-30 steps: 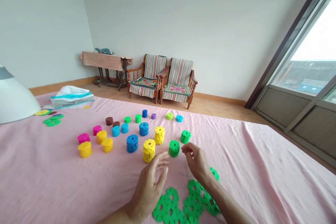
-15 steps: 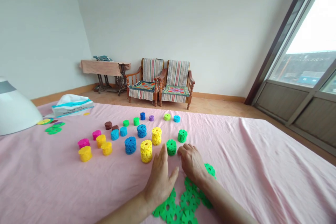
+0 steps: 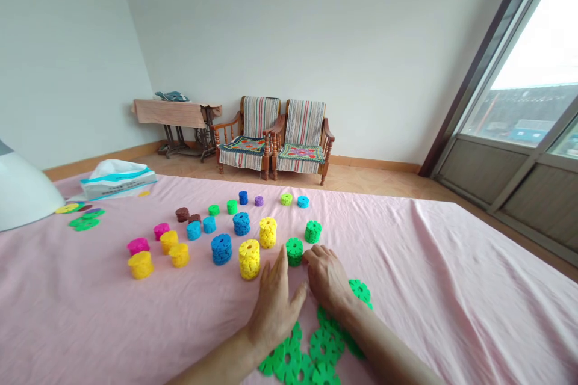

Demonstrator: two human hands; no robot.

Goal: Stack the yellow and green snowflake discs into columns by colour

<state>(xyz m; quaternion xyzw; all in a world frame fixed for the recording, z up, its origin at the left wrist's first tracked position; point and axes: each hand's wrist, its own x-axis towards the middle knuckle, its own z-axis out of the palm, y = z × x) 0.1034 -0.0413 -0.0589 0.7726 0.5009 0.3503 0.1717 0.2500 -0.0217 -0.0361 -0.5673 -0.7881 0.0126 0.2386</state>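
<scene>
Just in front of my hands stands a short stack of green notched plastic discs (image 3: 295, 251). My left hand (image 3: 276, 304) is at its near left side, fingers stretched forward and thumb apart, with nothing in it. On the right, my right hand (image 3: 329, 277) has its fingers curled down beside the stack; whatever its fingertips hold, if anything, is hidden. Behind is a second green stack (image 3: 313, 231). Loose green discs (image 3: 326, 344) lie spread beneath and between my forearms. Two yellow stacks (image 3: 250, 259) rise left of my left hand.
Blue stacks (image 3: 221, 249), orange-yellow stacks (image 3: 141, 264) and several smaller coloured stacks stand to the left and back. A tissue pack (image 3: 118, 180), a white rounded object (image 3: 27, 192) and a few loose discs (image 3: 87, 221) sit far left on the pink cloth (image 3: 442, 289).
The view has shifted slightly, so the stacks appear a little further left. Both hands stay almost in place beside the near green stack.
</scene>
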